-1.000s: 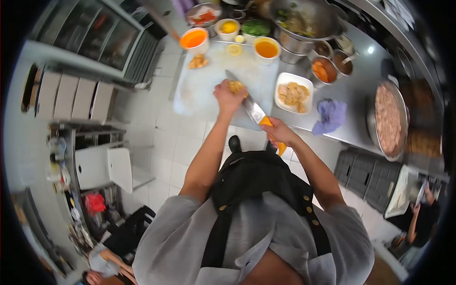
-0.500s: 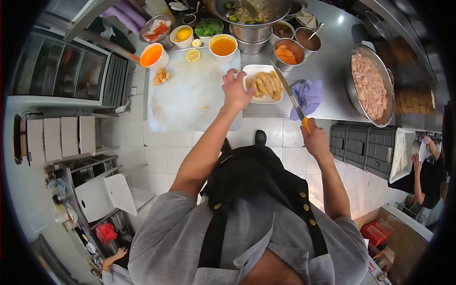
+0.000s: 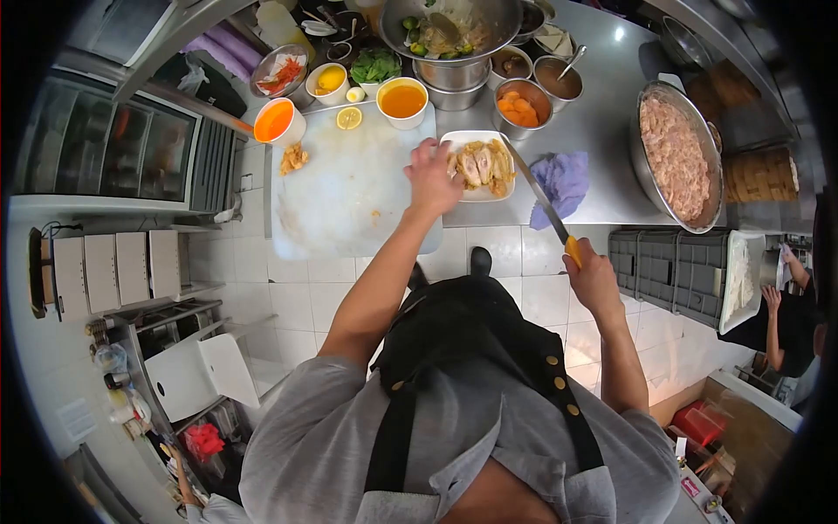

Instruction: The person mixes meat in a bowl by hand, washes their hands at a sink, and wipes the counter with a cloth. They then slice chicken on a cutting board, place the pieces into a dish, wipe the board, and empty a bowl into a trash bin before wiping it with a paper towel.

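Note:
My right hand (image 3: 596, 273) is wrapped round the yellow handle of a long knife (image 3: 543, 199), whose blade points up and left to the right edge of a white dish (image 3: 453, 140). Sliced, cooked-looking meat (image 3: 482, 168) lies in this dish. At the dish's left side is my left hand (image 3: 434, 181), fingers apart, with its fingertips by the meat; whether they touch it is unclear. Left of that hand lies a white cutting board (image 3: 327, 205) with small orange-brown pieces (image 3: 294, 158) and a lemon half (image 3: 349, 118). A purple cloth (image 3: 563, 182) is crumpled beside the blade.
Behind the board stand tubs of orange sauce (image 3: 403, 101) and greens (image 3: 376, 65). Metal pots hold orange pieces (image 3: 520, 106) and brown sauce (image 3: 559, 77). A large bowl of raw-looking meat (image 3: 675, 157) is at right. Other people work at far right and lower left.
My right hand and the knife have shifted slightly right and down. The fingers of my left hand have moved a little at the dish's left edge. The view has shifted slightly.

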`<action>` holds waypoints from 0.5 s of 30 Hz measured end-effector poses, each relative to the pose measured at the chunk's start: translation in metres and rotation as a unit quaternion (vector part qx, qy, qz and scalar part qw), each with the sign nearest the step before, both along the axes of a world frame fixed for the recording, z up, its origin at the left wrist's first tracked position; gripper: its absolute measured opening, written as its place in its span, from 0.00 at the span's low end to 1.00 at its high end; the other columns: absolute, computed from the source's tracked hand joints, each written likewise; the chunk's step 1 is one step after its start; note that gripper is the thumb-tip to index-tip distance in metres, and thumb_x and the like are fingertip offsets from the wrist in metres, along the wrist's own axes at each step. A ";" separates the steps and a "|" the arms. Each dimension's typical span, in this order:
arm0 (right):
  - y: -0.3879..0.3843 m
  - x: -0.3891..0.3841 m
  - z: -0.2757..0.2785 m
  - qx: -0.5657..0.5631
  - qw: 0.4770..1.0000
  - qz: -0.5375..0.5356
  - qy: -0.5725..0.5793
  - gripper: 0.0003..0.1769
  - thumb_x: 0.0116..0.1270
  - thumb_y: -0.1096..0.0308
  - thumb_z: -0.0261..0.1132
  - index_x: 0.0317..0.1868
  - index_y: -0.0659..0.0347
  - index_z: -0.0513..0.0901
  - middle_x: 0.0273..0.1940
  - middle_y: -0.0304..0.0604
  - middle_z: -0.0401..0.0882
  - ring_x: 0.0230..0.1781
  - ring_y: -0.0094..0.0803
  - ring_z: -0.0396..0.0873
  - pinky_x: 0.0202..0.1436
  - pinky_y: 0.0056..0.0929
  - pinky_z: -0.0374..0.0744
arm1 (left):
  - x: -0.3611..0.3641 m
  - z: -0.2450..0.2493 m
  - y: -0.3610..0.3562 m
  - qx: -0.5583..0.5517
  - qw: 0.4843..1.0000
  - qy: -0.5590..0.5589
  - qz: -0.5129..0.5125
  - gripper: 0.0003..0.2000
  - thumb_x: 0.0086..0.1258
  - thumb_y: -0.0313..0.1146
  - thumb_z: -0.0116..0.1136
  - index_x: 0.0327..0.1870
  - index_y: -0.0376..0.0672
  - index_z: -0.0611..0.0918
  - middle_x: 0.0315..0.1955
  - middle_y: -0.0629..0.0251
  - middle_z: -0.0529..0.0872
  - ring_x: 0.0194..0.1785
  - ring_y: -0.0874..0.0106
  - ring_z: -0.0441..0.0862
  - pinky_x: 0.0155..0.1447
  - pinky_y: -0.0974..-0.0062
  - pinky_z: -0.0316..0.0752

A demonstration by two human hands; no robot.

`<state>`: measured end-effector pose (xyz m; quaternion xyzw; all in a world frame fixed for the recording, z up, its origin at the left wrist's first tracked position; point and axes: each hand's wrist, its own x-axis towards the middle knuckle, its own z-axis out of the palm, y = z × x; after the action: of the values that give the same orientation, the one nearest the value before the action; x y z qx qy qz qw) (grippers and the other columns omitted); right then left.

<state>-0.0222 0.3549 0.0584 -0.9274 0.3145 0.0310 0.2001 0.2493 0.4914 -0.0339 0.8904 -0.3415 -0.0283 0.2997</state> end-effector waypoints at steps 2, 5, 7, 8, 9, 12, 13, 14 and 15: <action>0.003 -0.001 -0.002 0.002 1.000 0.003 -0.011 0.13 0.63 0.64 0.61 0.42 0.61 0.69 0.23 0.60 0.78 0.27 0.60 0.77 0.31 0.54 0.74 | 0.012 -0.005 0.029 -0.122 0.988 0.030 0.089 0.24 0.47 0.27 0.64 0.51 0.44 0.77 0.54 0.58 0.68 0.59 0.57 0.63 0.57 0.56 0.61; 0.026 0.018 -0.005 0.076 0.993 0.060 -0.074 0.13 0.62 0.65 0.62 0.41 0.60 0.69 0.20 0.59 0.76 0.23 0.60 0.76 0.27 0.54 0.73 | 0.042 -0.026 0.106 -0.180 0.975 -0.009 0.126 0.25 0.46 0.21 0.61 0.51 0.41 0.75 0.51 0.53 0.70 0.56 0.54 0.68 0.61 0.60 0.64; 0.052 0.047 -0.025 0.076 0.991 0.095 -0.063 0.16 0.63 0.65 0.60 0.49 0.60 0.68 0.23 0.59 0.77 0.26 0.59 0.77 0.28 0.52 0.75 | 0.061 -0.030 0.153 -0.152 0.974 -0.016 0.168 0.25 0.46 0.20 0.60 0.51 0.40 0.75 0.50 0.51 0.71 0.55 0.53 0.69 0.62 0.61 0.64; 0.068 0.066 -0.036 0.078 0.989 0.113 -0.062 0.19 0.63 0.65 0.59 0.52 0.60 0.67 0.25 0.60 0.78 0.27 0.58 0.78 0.29 0.52 0.76 | 0.080 -0.029 0.176 -0.129 0.966 -0.064 0.213 0.25 0.46 0.21 0.61 0.51 0.40 0.75 0.50 0.50 0.71 0.56 0.53 0.69 0.61 0.61 0.64; 0.084 0.085 -0.049 0.088 0.984 0.137 -0.068 0.19 0.63 0.65 0.59 0.52 0.60 0.67 0.25 0.60 0.78 0.27 0.58 0.78 0.29 0.52 0.76 | 0.099 -0.027 0.200 -0.105 0.953 -0.112 0.261 0.25 0.47 0.22 0.61 0.51 0.39 0.74 0.51 0.50 0.71 0.56 0.52 0.69 0.61 0.60 0.65; 0.118 0.126 -0.078 0.067 0.982 0.146 -0.102 0.24 0.64 0.66 0.58 0.59 0.62 0.63 0.29 0.60 0.79 0.28 0.58 0.79 0.30 0.51 0.77 | 0.146 -0.015 0.230 -0.086 0.945 -0.159 0.274 0.27 0.47 0.23 0.63 0.54 0.39 0.73 0.53 0.50 0.71 0.59 0.52 0.67 0.61 0.59 0.65; 0.123 0.137 -0.083 0.074 0.980 0.149 -0.106 0.25 0.63 0.66 0.57 0.60 0.63 0.62 0.30 0.61 0.78 0.28 0.57 0.79 0.30 0.51 0.78 | 0.155 -0.009 0.228 -0.065 0.956 -0.141 0.248 0.28 0.47 0.26 0.64 0.55 0.39 0.72 0.55 0.51 0.70 0.59 0.52 0.67 0.61 0.59 0.66; 0.127 0.144 -0.086 0.079 0.979 0.150 -0.110 0.26 0.63 0.67 0.57 0.61 0.64 0.61 0.31 0.61 0.78 0.28 0.57 0.79 0.30 0.51 0.78 | 0.166 -0.011 0.229 -0.045 0.967 -0.122 0.219 0.30 0.48 0.29 0.65 0.56 0.39 0.71 0.56 0.51 0.70 0.60 0.52 0.67 0.60 0.59 0.66; 0.130 0.149 -0.087 0.077 0.979 0.154 -0.107 0.26 0.63 0.67 0.57 0.61 0.64 0.61 0.31 0.61 0.78 0.28 0.57 0.79 0.30 0.51 0.78 | 0.174 -0.013 0.234 -0.047 0.966 -0.120 0.224 0.30 0.48 0.29 0.65 0.56 0.39 0.71 0.56 0.51 0.70 0.60 0.52 0.67 0.60 0.59 0.66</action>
<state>0.1264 0.4850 -0.0289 -0.9445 0.1416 -0.0140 0.2962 0.4235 0.7250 -0.0469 0.9258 -0.1680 0.1623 0.2971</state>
